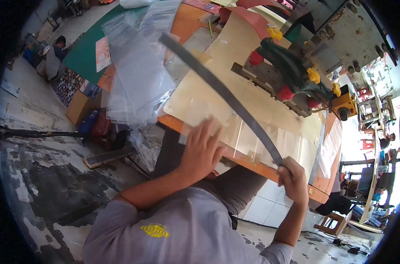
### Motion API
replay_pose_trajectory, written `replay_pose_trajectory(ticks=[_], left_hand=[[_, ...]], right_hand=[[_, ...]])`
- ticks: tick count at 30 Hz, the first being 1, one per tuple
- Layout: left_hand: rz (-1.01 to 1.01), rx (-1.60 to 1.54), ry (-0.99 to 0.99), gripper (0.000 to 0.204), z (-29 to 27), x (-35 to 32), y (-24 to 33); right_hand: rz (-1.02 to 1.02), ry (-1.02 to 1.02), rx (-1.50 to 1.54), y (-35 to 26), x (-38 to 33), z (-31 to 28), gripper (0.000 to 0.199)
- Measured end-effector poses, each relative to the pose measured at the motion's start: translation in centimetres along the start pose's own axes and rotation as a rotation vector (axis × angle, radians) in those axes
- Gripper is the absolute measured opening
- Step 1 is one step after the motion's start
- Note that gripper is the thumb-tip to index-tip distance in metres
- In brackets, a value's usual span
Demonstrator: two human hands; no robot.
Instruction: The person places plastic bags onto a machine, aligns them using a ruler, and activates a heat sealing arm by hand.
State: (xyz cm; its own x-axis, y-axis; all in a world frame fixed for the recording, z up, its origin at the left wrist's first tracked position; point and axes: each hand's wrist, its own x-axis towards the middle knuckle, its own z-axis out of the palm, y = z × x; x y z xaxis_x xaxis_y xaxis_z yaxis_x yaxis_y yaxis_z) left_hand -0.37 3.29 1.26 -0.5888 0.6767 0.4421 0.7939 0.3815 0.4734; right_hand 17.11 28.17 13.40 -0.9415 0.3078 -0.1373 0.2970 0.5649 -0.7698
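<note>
My right hand [293, 179] is closed around the lower end of a long, flat dark grey strip [222, 90]. The strip rises diagonally to the far left over the table, its top end in the air above some plastic sheets. My left hand [203, 149] is at the table's front edge, fingers stretched out and slightly blurred, holding nothing that I can see. Beneath it and to its right, clear plastic film [252, 140] lies on a tan sheet [237, 48] that covers the orange tabletop [169, 122]. Whether the left fingers touch the film I cannot tell.
A heap of clear plastic sheets [142, 75] overhangs the table's left side, beside a green mat [87, 50]. A machine with a dark green body [281, 64] and red and yellow knobs stands at the back right. A person [54, 57] sits far left. A wooden stool [331, 223] is lower right.
</note>
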Motion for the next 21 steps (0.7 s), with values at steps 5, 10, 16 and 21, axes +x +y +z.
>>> replay_pose_trajectory(ticks=[5, 10, 16, 21], left_hand=[[-0.02, 0.136, -0.05, 0.064, 0.0, 1.3, -3.0], [0.101, 0.023, -0.14, 0.057, -1.6, 1.0, -6.6], [-0.036, -0.101, 0.035, 0.041, 0.0, -1.6, -5.2], [-0.106, 0.008, 0.067, 0.046, 0.4, -0.9, -4.1]], right_hand=[[0.161, 0.115, 0.021, 7.0, -2.6, -3.2, 0.016], [0.178, 0.107, -0.103, 10.4, -2.6, -5.8, 0.028], [0.21, 0.053, -0.226, 9.7, 0.4, -5.6, 0.029], [0.164, 0.071, -0.283, 9.8, 2.1, -4.8, 0.026]])
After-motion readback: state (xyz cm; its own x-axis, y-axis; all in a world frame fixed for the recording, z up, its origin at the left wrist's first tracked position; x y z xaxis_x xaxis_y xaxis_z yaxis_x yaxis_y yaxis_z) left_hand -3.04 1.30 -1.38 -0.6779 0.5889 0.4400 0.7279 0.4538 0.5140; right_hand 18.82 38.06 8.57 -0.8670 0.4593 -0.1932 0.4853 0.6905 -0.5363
